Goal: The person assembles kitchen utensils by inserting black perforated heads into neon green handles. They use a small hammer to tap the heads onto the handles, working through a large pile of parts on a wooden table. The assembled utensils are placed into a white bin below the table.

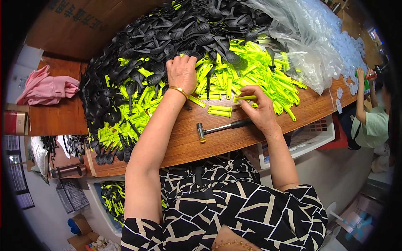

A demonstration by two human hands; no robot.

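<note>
My left hand (183,72) reaches into the edge of a heap of black slotted spoons (205,39). Its fingers curl down, and their tips and whatever they grip are hidden. Between the thumb and fingers of my right hand (260,108) is a lime-green plastic handle (246,98). Beside that hand, a pair of loose green handles (220,111) lies on the wooden table (180,144). A small hammer (222,127) with a yellow tip and black grip rests just in front of them. A larger pile of green handles (268,79) spreads behind my right hand.
Clear plastic sheeting (299,42) and pale blue pieces (354,50) cover the far right. A pink cloth (48,87) lies at left, below a cardboard box (83,25). White crates (312,140) stand under the table edge. Another person (372,100) works at the right.
</note>
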